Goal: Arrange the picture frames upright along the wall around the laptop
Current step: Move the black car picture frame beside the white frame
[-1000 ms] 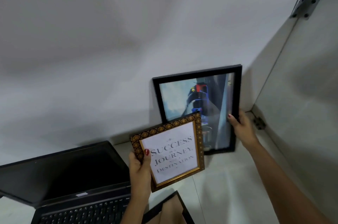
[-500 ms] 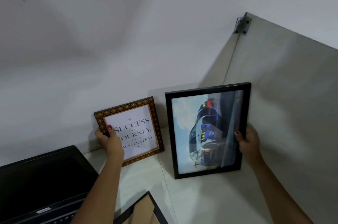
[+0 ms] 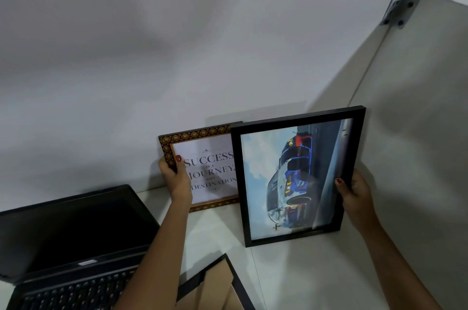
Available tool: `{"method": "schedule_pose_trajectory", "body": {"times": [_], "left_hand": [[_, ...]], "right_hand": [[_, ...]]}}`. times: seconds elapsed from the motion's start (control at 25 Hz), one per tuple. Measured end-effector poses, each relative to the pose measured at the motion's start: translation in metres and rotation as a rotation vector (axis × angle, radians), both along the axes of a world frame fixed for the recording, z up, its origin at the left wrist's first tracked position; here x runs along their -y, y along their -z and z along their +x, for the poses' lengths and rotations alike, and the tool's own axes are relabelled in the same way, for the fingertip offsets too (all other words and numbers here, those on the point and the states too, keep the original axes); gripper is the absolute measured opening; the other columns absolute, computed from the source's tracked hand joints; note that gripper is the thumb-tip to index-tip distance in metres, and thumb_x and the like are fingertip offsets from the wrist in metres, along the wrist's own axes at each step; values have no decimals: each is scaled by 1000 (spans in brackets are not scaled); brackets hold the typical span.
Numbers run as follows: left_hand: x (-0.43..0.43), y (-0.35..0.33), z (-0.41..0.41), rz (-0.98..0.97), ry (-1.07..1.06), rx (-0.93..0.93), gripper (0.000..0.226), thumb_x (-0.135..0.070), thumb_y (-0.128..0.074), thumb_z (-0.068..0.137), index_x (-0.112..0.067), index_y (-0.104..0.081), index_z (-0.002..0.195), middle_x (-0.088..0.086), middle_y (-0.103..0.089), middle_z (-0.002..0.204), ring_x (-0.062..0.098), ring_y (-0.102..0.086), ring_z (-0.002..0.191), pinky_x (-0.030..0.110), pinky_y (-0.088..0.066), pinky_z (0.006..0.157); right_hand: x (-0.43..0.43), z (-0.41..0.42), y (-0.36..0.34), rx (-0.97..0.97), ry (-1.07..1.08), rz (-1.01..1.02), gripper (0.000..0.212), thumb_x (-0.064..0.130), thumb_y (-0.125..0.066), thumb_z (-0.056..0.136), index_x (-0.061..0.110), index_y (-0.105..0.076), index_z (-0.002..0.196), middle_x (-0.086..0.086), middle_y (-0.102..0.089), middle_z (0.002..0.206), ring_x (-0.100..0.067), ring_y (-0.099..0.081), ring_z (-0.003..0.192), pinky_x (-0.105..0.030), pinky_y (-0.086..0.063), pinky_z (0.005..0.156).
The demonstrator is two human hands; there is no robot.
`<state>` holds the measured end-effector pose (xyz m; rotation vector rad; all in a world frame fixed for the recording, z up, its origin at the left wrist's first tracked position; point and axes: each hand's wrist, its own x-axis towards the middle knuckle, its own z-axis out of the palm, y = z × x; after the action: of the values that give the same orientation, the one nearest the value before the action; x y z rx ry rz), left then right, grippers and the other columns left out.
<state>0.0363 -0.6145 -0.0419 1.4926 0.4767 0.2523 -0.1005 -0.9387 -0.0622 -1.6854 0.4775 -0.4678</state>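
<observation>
black frame [image 3: 296, 178] — right-hand fingers [image 3: 340, 181] on its right edge.

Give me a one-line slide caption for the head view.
Left hand props the gold quote frame against the wall while right hand holds the black car frame beside the laptop.

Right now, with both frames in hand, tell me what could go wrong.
1. The black frame overlaps the patterned frame; sliding either could scrape the other.
2. The right hand holds the black frame by one edge only; it looks tilted off the wall and could tip forward if released.
3. Another frame lies face down by the laptop, close under the left arm, and could get knocked.
</observation>
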Motion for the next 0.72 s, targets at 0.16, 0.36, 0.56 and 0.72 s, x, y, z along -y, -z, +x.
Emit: {"method": "schedule_pose_trajectory", "body": {"times": [0.16, 0.36, 0.56, 0.72], "left_hand": [[-1, 9, 0, 83, -51, -51, 54, -28, -51, 88, -13, -25, 133, 16, -43, 137, 32, -50, 119, 50, -42, 102], [4, -11, -20, 157, -37, -255, 83, -30, -56, 85, -16, 1, 144, 9, -5, 157, 29, -12, 143, 55, -2, 117], [23, -52, -121, -165, 373, -64, 65, -14, -54, 87, -22, -20, 142, -7, -25, 145, 18, -24, 139, 35, -22, 113], [10, -71, -210, -365, 494, -44, 44, -1, -50, 87, -16, -40, 127, 1, -54, 121, 14, -56, 113, 7, -49, 67]], "right_hand": [[-7, -7, 1, -17, 18, 40, 37, -5, -44, 88, 30, -53, 92, 32, -67, 73, 11, -57, 67, -3, -44, 62], [-27, -27, -9, -10, 82, 82, 33, -1, -45, 89, 31, -54, 87, 12, -67, 77, 11, -59, 67, -4, -47, 60], [-63, -71, -59, 104, 122, -18, 23, -4, -48, 87, 18, -52, 81, 13, -61, 69, 13, -57, 63, -3, -44, 59], [-94, -101, -123, 241, 106, -109, 38, -4, -53, 85, 33, -50, 78, 38, -62, 67, 16, -55, 64, -2, -43, 63]]}}
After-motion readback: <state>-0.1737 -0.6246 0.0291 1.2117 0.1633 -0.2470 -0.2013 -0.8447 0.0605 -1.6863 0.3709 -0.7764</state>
